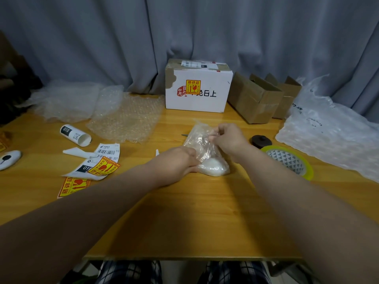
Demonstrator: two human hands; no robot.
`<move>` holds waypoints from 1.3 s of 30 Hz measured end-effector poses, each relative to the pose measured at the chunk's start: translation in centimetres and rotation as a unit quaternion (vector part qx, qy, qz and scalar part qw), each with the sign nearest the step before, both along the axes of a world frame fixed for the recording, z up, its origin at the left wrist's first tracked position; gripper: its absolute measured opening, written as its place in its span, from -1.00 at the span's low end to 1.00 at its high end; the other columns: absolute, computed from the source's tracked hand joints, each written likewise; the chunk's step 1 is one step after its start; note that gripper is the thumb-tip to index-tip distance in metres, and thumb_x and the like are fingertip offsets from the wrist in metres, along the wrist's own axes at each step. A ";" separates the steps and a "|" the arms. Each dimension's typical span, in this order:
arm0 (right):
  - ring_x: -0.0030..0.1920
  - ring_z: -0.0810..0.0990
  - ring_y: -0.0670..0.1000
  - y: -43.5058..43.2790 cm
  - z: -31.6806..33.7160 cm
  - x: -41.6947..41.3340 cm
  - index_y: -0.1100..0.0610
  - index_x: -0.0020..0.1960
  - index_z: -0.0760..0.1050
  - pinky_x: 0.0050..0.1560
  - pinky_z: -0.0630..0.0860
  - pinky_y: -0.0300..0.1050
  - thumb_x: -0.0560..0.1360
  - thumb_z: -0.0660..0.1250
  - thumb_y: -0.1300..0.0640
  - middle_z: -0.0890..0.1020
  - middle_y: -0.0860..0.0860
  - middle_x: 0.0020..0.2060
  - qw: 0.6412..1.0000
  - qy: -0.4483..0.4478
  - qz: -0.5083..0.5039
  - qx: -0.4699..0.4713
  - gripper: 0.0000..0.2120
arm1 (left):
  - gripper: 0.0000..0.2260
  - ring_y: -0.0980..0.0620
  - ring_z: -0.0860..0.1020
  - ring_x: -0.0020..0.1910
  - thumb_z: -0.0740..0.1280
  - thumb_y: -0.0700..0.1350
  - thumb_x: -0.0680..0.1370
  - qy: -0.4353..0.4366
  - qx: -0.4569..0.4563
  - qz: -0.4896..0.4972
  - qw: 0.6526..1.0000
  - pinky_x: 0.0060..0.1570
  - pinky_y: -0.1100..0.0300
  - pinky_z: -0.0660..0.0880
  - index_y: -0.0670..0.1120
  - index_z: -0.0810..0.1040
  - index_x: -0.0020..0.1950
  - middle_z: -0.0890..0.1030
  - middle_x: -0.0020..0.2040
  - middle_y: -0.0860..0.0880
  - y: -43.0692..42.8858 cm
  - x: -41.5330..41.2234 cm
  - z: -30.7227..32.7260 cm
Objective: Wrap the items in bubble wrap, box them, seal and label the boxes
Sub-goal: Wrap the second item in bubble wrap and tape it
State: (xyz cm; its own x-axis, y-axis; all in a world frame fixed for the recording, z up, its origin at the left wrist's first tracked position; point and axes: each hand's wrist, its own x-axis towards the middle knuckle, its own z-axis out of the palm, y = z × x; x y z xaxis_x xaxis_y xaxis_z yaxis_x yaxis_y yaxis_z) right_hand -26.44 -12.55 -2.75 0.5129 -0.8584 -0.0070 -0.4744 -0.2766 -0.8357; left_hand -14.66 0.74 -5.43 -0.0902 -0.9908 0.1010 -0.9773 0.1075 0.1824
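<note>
The 2 bare forearms reach forward, the left hand (180,160) curled low on the bubble wrap (199,140), the right hand (229,138) pinching it just beyond.

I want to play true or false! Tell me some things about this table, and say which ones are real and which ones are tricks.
1. Both hands are on the bubble-wrapped bundle. True: the left hand holds its near end and the right hand pinches the wrap.
2. The white box has a yellow sticker on its front. True.
3. The tape roll lies left of the hands. False: it lies on the table to the right of them.
4. The paper cup stands upright. False: it lies on its side.
</note>
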 end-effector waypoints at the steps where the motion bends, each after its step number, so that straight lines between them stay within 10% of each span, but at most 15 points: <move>1: -0.31 0.45 -0.07 0.1 0.3 0.2 0.09 -0.28 0.42 -0.32 0.42 -0.21 0.52 0.35 0.27 0.49 -0.03 -0.34 1.000 0.009 0.013 -0.007 -0.76 | -0.66 0.02 0.47 -0.01 0.16 0.05 0.61 0.006 -0.005 -0.003 1.000 0.07 0.09 0.40 -0.14 0.61 0.07 0.52 -0.02 -0.04 0.1 0.0 0.0; 12: -0.19 0.56 -0.05 5.2 -3.1 -2.0 0.26 -0.03 0.45 -0.17 0.47 -0.27 0.56 0.21 0.29 0.61 0.10 -0.18 0.978 -0.197 -0.057 -0.027 -0.94 | -0.79 0.08 0.47 -0.05 0.39 0.08 0.48 0.157 -0.098 0.113 0.976 -0.02 0.17 0.41 0.01 0.64 0.03 0.51 -0.11 0.09 0.9 -0.2 -0.6; 18: -0.13 0.63 -0.14 5.4 -3.2 -3.1 0.04 0.01 0.50 0.00 0.55 -0.22 0.58 0.22 0.28 0.66 -0.05 -0.15 0.975 -0.221 -0.003 0.028 -0.83 | -0.54 0.25 0.42 -0.08 0.48 0.04 0.40 0.220 -0.026 0.150 0.964 -0.13 0.46 0.36 0.08 0.34 0.20 0.37 0.01 0.20 3.3 2.4 -0.1; 26: 0.14 0.61 -0.06 4.8 -3.1 -4.6 0.08 0.35 0.45 0.21 0.50 -0.10 0.58 0.25 0.26 0.65 -0.03 0.12 0.972 -0.185 0.106 0.098 -0.65 | -0.78 0.08 0.49 -0.20 0.39 0.04 0.49 0.201 -0.058 0.170 0.963 -0.22 0.20 0.40 -0.12 0.61 -0.10 0.57 -0.22 0.00 3.4 2.3 0.2; 31: 0.05 0.57 -0.05 5.3 -0.1 -3.4 0.08 0.38 0.41 0.07 0.50 -0.20 0.45 0.43 0.20 0.60 -0.02 0.05 0.988 0.000 0.154 0.006 -0.49 | -0.81 0.08 0.50 -0.20 0.41 0.01 0.47 0.200 -0.063 0.167 0.963 -0.20 0.19 0.41 -0.12 0.62 -0.12 0.58 -0.21 -0.01 3.2 2.3 0.3; 35: -0.10 0.48 0.00 5.0 1.2 -1.6 0.20 0.02 0.55 -0.12 0.40 -0.14 0.48 0.42 0.10 0.52 0.03 -0.17 0.983 0.091 0.076 -0.143 -0.80 | -0.82 0.10 0.46 -0.22 0.40 0.01 0.49 0.173 -0.059 0.151 0.972 -0.25 0.26 0.34 -0.10 0.58 -0.15 0.53 -0.24 0.05 3.0 1.9 0.8; 39: -0.17 0.56 0.15 4.9 0.7 -1.0 0.31 -0.16 0.57 -0.17 0.47 -0.01 0.47 0.41 0.15 0.62 0.17 -0.23 0.987 -0.041 -0.002 -0.156 -0.80 | -0.79 0.12 0.41 -0.30 0.35 0.01 0.53 0.150 -0.052 0.137 0.978 -0.33 0.23 0.30 -0.07 0.48 -0.23 0.46 -0.32 0.06 3.0 1.5 1.5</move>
